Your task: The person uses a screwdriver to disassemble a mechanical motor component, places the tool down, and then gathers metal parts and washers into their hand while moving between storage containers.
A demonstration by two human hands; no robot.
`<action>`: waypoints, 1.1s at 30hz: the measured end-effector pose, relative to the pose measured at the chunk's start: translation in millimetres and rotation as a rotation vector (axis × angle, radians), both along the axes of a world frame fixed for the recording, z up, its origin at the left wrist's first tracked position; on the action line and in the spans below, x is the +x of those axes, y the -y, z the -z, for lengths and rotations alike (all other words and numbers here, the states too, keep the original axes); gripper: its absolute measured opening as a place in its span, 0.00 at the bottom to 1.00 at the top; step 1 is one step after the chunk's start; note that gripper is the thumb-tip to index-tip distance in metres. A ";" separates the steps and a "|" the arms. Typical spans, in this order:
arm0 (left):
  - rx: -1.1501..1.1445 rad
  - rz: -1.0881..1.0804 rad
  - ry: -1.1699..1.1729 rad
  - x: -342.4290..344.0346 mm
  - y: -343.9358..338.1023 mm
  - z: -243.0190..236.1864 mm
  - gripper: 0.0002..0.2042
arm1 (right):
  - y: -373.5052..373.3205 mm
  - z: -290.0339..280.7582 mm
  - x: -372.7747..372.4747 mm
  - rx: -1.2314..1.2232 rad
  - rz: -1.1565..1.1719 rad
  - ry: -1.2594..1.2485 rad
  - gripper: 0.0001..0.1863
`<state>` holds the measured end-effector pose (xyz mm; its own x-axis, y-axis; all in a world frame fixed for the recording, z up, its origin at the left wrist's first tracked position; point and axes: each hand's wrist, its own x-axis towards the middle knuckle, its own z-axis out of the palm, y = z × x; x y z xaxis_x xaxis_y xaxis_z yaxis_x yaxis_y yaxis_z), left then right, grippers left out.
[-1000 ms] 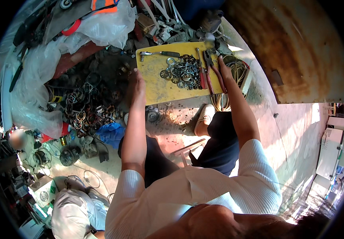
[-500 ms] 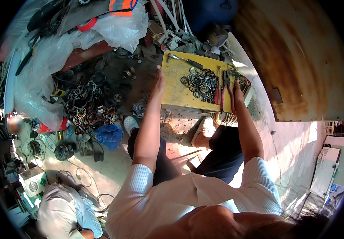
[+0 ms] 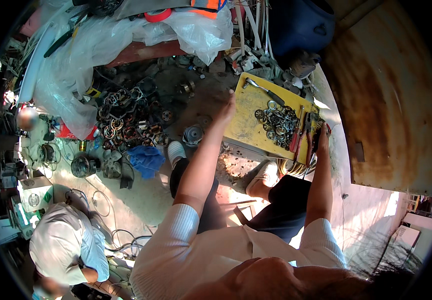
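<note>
A yellow-topped low table (image 3: 243,117) stands in front of me, its near side edge showing. My left hand (image 3: 226,107) is against its left edge, fingertips at the rim. My right hand (image 3: 323,137) lies along the right edge, its fingers partly hidden. On the top are a ratchet wrench (image 3: 266,91) at the far left, a pile of metal rings and washers (image 3: 278,124) in the middle, a red-handled screwdriver (image 3: 297,131), and red-handled pliers (image 3: 308,137) close to my right hand.
Motor parts and coils (image 3: 126,117) heap on the ground at left, near a blue cloth (image 3: 146,161). Clear plastic sheeting (image 3: 61,90) lies beyond. A blue barrel (image 3: 301,25) and a rusty metal sheet (image 3: 391,100) stand at far right. Another person (image 3: 66,245) crouches at lower left.
The whole view has swung, so the table and surroundings sit further right and tilted. Both hands remain at the table's side edges. More of the crouching person shows.
</note>
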<state>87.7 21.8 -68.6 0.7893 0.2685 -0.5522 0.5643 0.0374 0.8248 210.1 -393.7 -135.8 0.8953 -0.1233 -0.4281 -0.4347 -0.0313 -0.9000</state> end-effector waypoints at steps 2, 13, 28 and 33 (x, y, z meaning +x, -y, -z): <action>0.007 -0.043 0.081 -4.9 -8.7 7.4 0.45 | -13.8 -22.2 1.3 -0.509 0.021 0.122 0.32; -0.068 -0.042 0.637 -61.4 18.2 -48.6 0.25 | -145.5 -200.0 -118.9 -0.773 0.241 1.631 0.09; -0.784 -0.272 0.299 -143.0 -50.5 -61.6 0.20 | -251.8 -163.4 -201.2 -0.516 -1.143 1.349 0.25; -0.395 -0.272 0.065 -95.5 -118.6 -9.4 0.15 | -251.5 -162.6 -177.8 -0.455 -0.913 1.294 0.25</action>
<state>-7.8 140.4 -59.2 0.7556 0.2494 -0.6056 0.4387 0.4939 0.7507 32.3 -142.2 26.8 0.4498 0.7140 0.5365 0.8608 -0.1863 -0.4736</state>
